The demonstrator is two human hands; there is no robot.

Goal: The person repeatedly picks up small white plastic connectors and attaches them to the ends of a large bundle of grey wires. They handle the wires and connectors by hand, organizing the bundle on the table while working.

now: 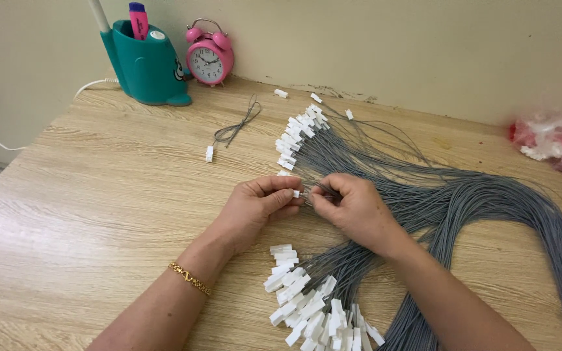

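Where the wooden table (pixel 79 195) meets the wall, a teal pen holder (pixel 146 65) stands far left of the grey wire bundle (pixel 463 201), with a pink alarm clock (pixel 209 57) just beside it. Between the clock and the bundle lies a single loose wire (pixel 232 132) with its own white plug.

At the bundle's left edge the left hand (pixel 255 207), a gold bracelet (pixel 190 279) on its wrist, is closed in a pinch on a small white connector (pixel 296 193). Touching it, the right hand (pixel 352 211) is closed on thin grey wire ends drawn from the bundle, fingertips meeting the connector.

To seat the wires well, I judge the connector should be held steady and square while the ends go straight in, with the neighbouring strands kept out of the pinch.

White connectors fan out at the bundle's far end (pixel 297 133) and near end (pixel 313 309). Right of the bundle, by the wall, sits a crumpled red and clear plastic bag (pixel 554 140).
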